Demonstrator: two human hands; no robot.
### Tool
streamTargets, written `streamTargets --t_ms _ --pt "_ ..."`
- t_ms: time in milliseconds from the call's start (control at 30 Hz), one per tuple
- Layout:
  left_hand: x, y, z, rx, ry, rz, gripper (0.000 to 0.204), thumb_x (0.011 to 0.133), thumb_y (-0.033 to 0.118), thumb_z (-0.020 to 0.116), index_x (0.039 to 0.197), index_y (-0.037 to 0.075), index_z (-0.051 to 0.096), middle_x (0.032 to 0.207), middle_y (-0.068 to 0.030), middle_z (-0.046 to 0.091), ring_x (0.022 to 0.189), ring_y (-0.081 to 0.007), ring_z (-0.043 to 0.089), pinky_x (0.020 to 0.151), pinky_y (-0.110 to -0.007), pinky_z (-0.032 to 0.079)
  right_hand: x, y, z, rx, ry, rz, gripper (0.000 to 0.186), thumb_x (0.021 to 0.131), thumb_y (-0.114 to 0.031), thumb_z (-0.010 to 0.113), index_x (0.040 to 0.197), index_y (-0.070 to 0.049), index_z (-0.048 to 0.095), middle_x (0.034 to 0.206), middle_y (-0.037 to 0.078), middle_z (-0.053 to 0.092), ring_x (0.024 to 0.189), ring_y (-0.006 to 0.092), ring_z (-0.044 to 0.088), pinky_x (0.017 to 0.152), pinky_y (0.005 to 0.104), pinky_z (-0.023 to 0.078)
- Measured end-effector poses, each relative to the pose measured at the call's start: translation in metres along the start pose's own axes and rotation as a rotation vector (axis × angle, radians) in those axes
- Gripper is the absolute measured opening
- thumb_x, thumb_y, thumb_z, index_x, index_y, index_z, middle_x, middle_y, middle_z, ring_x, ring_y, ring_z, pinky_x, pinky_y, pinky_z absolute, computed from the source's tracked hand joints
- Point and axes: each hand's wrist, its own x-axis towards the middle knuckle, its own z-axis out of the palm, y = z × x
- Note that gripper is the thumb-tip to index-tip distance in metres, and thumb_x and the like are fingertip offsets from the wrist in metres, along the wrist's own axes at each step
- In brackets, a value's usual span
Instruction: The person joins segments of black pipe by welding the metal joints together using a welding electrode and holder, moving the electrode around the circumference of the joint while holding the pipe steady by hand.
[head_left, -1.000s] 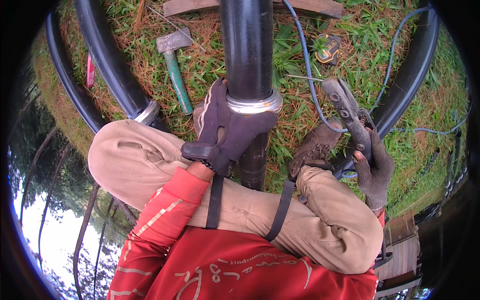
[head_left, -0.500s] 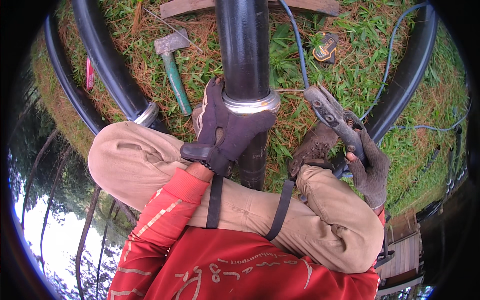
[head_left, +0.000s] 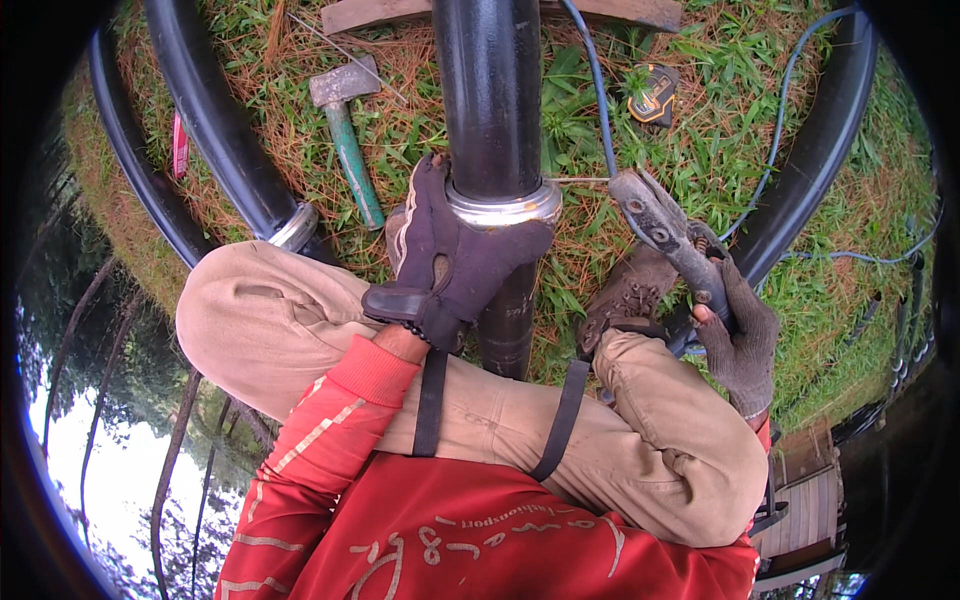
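A thick black pipe [head_left: 490,90] runs down the middle of the view, with a shiny metal collar [head_left: 510,207] around it. My left hand [head_left: 455,245], in a dark glove, is wrapped against the pipe at the collar, its thumb side lying across the front just below the ring. In a grey knit glove, my right hand [head_left: 745,335] grips a worn welding electrode holder [head_left: 668,235]. From the holder's jaws a thin electrode rod [head_left: 582,180] reaches left to the collar's right edge; whether its tip touches the metal cannot be made out.
On the grass left of the pipe lies a hammer [head_left: 350,150] with a green handle. A tape measure [head_left: 653,96] lies to the right, beside a blue cable [head_left: 598,85]. More black pipes [head_left: 215,115] flank both sides. A wooden block [head_left: 375,12] sits at the far end.
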Motion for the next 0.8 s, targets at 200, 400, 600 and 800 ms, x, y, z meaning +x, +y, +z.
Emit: streamTargets --t_ms 200,400,600,800 --pt "0.004 -0.003 0.004 -0.004 -0.001 0.007 0.104 0.069 0.042 0.100 0.146 -0.005 0.048 0.130 -0.0172 0.073 0.115 -0.0257 0.074 0.101 -0.039 0.060 -0.002 -0.001 0.001 -0.026 -0.021 0.060 0.056 0.096 -0.021 0.081 0.139 0.011 0.067 0.122 0.029 0.078 0.113 0.0363 0.079 0.099 0.0420 0.058" --pt "-0.005 -0.009 -0.009 -0.005 0.010 0.007 0.103 0.069 0.042 0.100 0.145 -0.004 0.049 0.130 -0.0169 0.073 0.115 -0.0256 0.074 0.100 -0.039 0.060 -0.002 -0.002 0.000 -0.019 -0.034 0.072 0.059 0.098 -0.025 0.082 0.141 0.011 0.065 0.123 0.028 0.078 0.114 0.0333 0.079 0.099 0.0412 0.058" --pt "-0.005 -0.009 -0.008 -0.006 0.020 0.010 0.102 0.069 0.042 0.100 0.145 -0.004 0.049 0.129 -0.0167 0.073 0.114 -0.0255 0.074 0.100 -0.039 0.060 0.000 -0.004 0.000 0.007 -0.030 0.062 0.060 0.098 -0.026 0.082 0.143 0.010 0.065 0.125 0.026 0.078 0.111 0.0342 0.079 0.096 0.0405 0.059" --pt "-0.004 -0.010 -0.008 -0.007 0.027 0.012 0.102 0.069 0.042 0.100 0.144 -0.004 0.050 0.129 -0.0165 0.074 0.114 -0.0254 0.074 0.100 -0.039 0.060 0.000 0.000 0.000 -0.033 -0.041 0.043 0.057 0.096 -0.020 0.080 0.141 0.011 0.066 0.125 0.028 0.078 0.114 0.0366 0.079 0.100 0.0415 0.058"
